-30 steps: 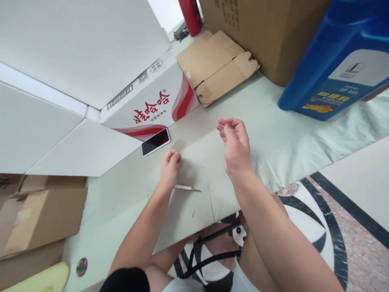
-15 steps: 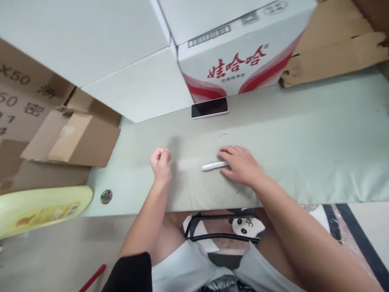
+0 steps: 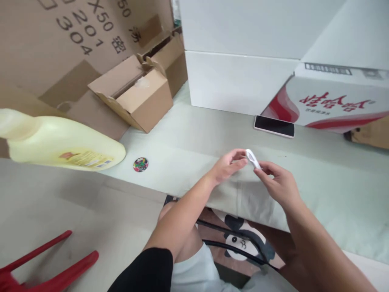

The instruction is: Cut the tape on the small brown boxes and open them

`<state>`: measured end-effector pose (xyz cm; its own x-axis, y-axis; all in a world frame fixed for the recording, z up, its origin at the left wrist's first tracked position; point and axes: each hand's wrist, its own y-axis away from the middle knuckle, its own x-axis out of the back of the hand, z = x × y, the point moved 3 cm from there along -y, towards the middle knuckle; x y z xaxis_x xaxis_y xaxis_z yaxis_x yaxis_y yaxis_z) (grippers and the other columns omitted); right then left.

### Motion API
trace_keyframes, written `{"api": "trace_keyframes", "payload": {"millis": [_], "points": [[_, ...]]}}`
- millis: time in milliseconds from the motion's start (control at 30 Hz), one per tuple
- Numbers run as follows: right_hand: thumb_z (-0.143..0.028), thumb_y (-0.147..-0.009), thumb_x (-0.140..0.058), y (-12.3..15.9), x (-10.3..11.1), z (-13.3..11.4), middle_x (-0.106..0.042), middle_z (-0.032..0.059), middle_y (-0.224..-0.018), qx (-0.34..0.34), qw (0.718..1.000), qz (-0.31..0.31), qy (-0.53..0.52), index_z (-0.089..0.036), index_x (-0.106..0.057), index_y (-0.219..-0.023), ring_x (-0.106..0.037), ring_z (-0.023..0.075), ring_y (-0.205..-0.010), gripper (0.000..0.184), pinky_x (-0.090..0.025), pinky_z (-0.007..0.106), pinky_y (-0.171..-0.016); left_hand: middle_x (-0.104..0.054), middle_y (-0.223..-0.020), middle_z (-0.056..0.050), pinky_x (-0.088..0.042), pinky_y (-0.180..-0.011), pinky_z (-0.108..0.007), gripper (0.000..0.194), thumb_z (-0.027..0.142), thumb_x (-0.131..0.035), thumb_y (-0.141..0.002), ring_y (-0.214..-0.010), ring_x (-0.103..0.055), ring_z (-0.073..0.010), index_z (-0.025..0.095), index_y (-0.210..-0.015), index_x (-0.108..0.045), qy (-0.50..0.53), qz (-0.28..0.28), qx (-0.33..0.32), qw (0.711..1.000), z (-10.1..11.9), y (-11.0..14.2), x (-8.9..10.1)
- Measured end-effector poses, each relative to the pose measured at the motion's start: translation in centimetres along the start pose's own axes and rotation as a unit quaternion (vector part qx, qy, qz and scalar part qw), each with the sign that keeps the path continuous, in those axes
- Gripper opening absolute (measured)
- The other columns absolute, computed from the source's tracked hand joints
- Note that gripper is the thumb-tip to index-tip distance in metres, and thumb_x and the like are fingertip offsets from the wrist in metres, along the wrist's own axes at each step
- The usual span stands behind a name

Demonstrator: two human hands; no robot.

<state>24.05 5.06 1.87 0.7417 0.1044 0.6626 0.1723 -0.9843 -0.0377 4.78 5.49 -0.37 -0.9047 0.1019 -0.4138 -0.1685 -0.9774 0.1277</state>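
A slim white pen (image 3: 253,159), with a clip-like loop at its upper end, is held tilted just above the cloth-covered table. My right hand (image 3: 281,184) pinches its lower end between thumb and fingers. From the other side, my left hand (image 3: 226,165) has its bent thumb and forefinger closed at the upper end of the pen. The pen's lower tip is hidden by my right fingers. Beyond my hands, a phone (image 3: 274,126) with a dark screen lies against the white boxes.
A pale yellow bottle (image 3: 69,142) lies at the left near a round colourful sticker (image 3: 140,164). Cardboard boxes (image 3: 148,101) stand behind it. White cartons (image 3: 225,81) line the back of the table (image 3: 188,150). A red plastic object (image 3: 60,269) is at lower left.
My right hand has lifted the pen from the table and turned it upward. My left hand has left its fist and come over to the pen. The view has swung left.
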Motion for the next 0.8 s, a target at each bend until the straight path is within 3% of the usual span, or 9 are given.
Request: {"api": "trace_keyframes", "payload": {"millis": [67,167,267,333,433,567,733,800], "points": [[-0.053,-0.085,-0.065,-1.1,-2.0,-3.3,-0.074,0.0051,-0.073,0.037,0.998,-0.05,-0.002,-0.023,-0.08,-0.092,-0.064,0.0206,-0.065,0.034,-0.051,0.034,-0.064,-0.075,-0.101,-0.007,-0.052,-0.092,-0.03,0.023,0.037,-0.073,-0.087,-0.091,-0.068,-0.0163,0.016,-0.098,-0.072,0.063,0.018,0.014,0.998,0.3,0.4,0.0],[-0.048,-0.086,-0.062,-3.5,-4.0,-7.2,-0.077,0.0064,-0.079,0.075,0.992,-0.098,0.034,-0.023,-0.079,-0.091,-0.064,0.0202,-0.065,0.031,-0.049,0.033,-0.062,-0.075,-0.092,-0.008,-0.052,-0.09,-0.032,0.023,0.037,-0.062,-0.1,-0.086,-0.07,-0.0173,0.016,-0.094,-0.069,0.136,0.128,0.013,0.982,1.4,0.4,1.6],[-0.045,-0.083,-0.063,-7.6,-5.0,-10.4,-0.078,0.008,-0.084,0.084,0.992,-0.054,0.072,-0.022,-0.077,-0.088,-0.066,0.0219,-0.072,0.027,-0.051,0.035,-0.068,-0.074,-0.087,-0.007,-0.053,-0.085,-0.03,0.02,0.033,-0.062,-0.101,-0.081,-0.071,-0.0168,0.016,-0.092,-0.065,0.208,0.258,-0.002,0.943,2.9,0.4,4.3],[-0.038,-0.081,-0.064,-11.3,-6.1,-12.9,-0.076,0.0064,-0.081,0.07,0.993,-0.042,0.08,-0.021,-0.076,-0.09,-0.065,0.0205,-0.072,0.023,-0.052,0.036,-0.073,-0.073,-0.085,-0.006,-0.053,-0.081,-0.031,0.02,0.034,-0.064,-0.1,-0.074,-0.07,-0.0164,0.016,-0.091,-0.064,0.264,0.293,0.007,0.919,3.7,0.6,5.7],[-0.021,-0.082,-0.064,-16.8,-8.8,-18.0,-0.075,0.0054,-0.089,0.111,0.989,-0.026,0.09,-0.018,-0.073,-0.092,-0.063,0.0161,-0.078,0.014,-0.053,0.033,-0.08,-0.071,-0.081,-0.004,-0.053,-0.078,-0.031,0.019,0.031,-0.067,-0.099,-0.067,-0.067,-0.0147,0.016,-0.088,-0.063,0.327,0.298,0.017,0.897,4.6,0.9,6.8],[-0.01,-0.088,-0.064,-22.7,-13.3,-25.4,-0.076,0.0079,-0.105,0.186,0.969,-0.024,0.161,-0.013,-0.074,-0.115,-0.063,0.0128,-0.089,0.029,-0.05,0.033,-0.096,-0.069,-0.078,-0.004,-0.054,-0.077,-0.03,0.02,0.03,-0.07,-0.096,-0.067,-0.067,-0.0134,0.015,-0.085,-0.063,0.369,0.289,0.02,0.883,5.2,1.1,7.3],[-0.026,-0.094,-0.068,-27.9,-18.4,-32.2,-0.067,0.0201,-0.141,0.198,0.958,-0.008,0.207,-0.001,-0.06,-0.142,-0.062,0.0206,-0.122,0.055,-0.045,0.043,-0.11,-0.07,-0.081,-0.004,-0.057,-0.082,-0.033,0.025,0.036,-0.076,-0.092,-0.071,-0.069,-0.0153,0.015,-0.084,-0.064,0.37,0.29,0.032,0.882,5.4,1.2,7.9],[-0.03,-0.094,-0.07,-29.4,-20.1,-33.6,-0.066,0.0215,-0.142,0.188,0.959,-0.012,0.213,0.001,-0.058,-0.145,-0.063,0.0216,-0.124,0.061,-0.045,0.044,-0.111,-0.07,-0.082,-0.005,-0.058,-0.085,-0.037,0.029,0.04,-0.079,-0.089,-0.074,-0.072,-0.0177,0.015,-0.084,-0.064,0.361,0.288,0.032,0.887,5.7,1.3,8.2]]}}
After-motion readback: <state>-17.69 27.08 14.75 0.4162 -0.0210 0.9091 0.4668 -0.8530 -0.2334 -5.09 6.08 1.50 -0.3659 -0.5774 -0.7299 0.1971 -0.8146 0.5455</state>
